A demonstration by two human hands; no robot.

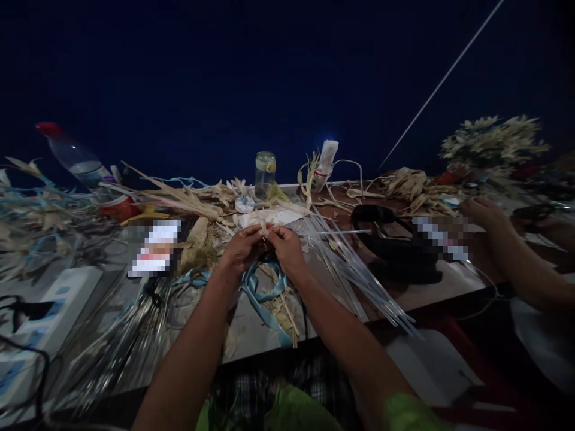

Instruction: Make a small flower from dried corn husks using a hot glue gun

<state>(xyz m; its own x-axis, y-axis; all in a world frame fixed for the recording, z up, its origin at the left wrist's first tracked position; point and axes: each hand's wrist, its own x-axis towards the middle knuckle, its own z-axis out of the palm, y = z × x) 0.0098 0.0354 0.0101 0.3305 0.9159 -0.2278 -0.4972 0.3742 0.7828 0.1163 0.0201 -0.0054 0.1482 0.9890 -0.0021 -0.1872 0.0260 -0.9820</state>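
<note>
My left hand [245, 246] and my right hand [286, 244] meet over the middle of the table, fingertips pinched together. Between them a small pale piece of corn husk [264, 226] sticks up, gripped from both sides. Part of it is hidden behind my fingers. Just below my hands a light blue ribbon [257, 293] lies looped on the table among dry scraps. Beyond my fingertips are more pale husk pieces [281, 216] and a small white roll [244, 204].
Clear plastic sticks [363, 269] and black headphones [395, 239] lie to the right. Thin wires [121, 329], a phone [157, 246] and a power strip [54, 323] are on the left. A glass jar [265, 176] stands behind. Another person's hand [483, 212] is at far right.
</note>
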